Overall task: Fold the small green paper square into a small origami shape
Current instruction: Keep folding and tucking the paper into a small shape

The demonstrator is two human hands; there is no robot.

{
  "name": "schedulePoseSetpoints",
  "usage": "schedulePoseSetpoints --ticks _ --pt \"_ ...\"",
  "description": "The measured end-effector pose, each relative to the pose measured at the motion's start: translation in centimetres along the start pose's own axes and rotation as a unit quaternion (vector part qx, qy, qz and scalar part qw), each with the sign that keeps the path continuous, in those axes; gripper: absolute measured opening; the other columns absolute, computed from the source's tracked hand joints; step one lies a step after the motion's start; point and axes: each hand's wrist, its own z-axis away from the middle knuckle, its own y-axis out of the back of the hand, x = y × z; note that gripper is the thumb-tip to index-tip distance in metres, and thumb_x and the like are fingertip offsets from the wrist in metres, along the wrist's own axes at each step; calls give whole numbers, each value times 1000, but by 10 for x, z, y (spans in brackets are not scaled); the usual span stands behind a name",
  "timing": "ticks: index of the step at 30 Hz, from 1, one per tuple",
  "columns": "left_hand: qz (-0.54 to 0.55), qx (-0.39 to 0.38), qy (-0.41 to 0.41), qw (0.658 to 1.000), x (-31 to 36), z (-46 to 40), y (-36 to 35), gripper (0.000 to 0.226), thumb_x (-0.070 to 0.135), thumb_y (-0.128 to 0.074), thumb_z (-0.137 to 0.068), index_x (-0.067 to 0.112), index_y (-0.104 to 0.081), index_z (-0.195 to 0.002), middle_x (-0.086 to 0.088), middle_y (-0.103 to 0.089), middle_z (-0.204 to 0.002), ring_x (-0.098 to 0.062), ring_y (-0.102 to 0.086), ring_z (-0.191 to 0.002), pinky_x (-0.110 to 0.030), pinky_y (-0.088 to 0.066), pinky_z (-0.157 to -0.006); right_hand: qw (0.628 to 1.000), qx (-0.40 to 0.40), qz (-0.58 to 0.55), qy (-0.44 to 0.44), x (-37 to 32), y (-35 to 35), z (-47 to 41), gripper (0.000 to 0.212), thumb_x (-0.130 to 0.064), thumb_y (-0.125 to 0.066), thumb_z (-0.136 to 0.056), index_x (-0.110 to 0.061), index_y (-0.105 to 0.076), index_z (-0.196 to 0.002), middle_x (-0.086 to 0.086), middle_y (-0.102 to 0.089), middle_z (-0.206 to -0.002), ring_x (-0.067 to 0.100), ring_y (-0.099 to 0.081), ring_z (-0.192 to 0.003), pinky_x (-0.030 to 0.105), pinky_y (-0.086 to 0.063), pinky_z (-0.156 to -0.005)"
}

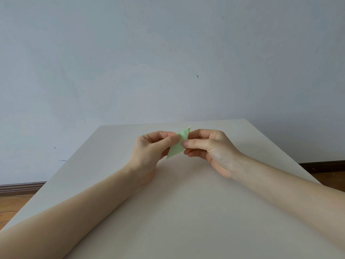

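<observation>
Both hands pinch the green paper [178, 144] above the table [186, 202], left hand [149, 146] at nine o'clock, right hand [209, 146] at three, its long axis running from seven to one.

light: soft, even daylight | shadows: faint, under the forearms | focus: sharp | edges: slight wide-angle bowing

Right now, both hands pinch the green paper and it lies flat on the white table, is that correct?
Not quite. Both the left hand and the right hand do pinch the green paper, but it does not lie flat on the white table: the head view shows it held up, tilted, between the fingers.
</observation>
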Motion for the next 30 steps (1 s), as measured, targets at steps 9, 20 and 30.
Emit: schedulePoseSetpoints --ticks 9,20,30 --pt "-22 -19 -6 1000 2 2 -1 8 7 -67 -79 7 -67 -72 -3 -73 -71 -15 -69 -67 -20 -54 -66 999 17 -32 17 -1 2 -1 5 -7 -67 -81 -4 -69 -80 7 -68 -75 16 -63 -66 19 -51 -61" --pt "-44 -22 -36 998 0 4 -1 2 9 -69 -79 8 -67 -78 -9 -73 -80 -21 -69 -77 -24 -53 -72 999 12 1 49 0 3 0 5 -5 -68 -80 -4 -69 -75 4 -67 -66 14 -61 -61 19 -49 -59" --pt "-28 -23 -31 999 2 5 -2 6 6 -68 -77 3 -68 -82 -12 -75 -83 -23 -72 -80 -23 -55 -71 999 12 -5 48 0 4 -2 6 -6 -67 -80 -2 -69 -76 7 -67 -68 15 -61 -61 20 -49 -59"
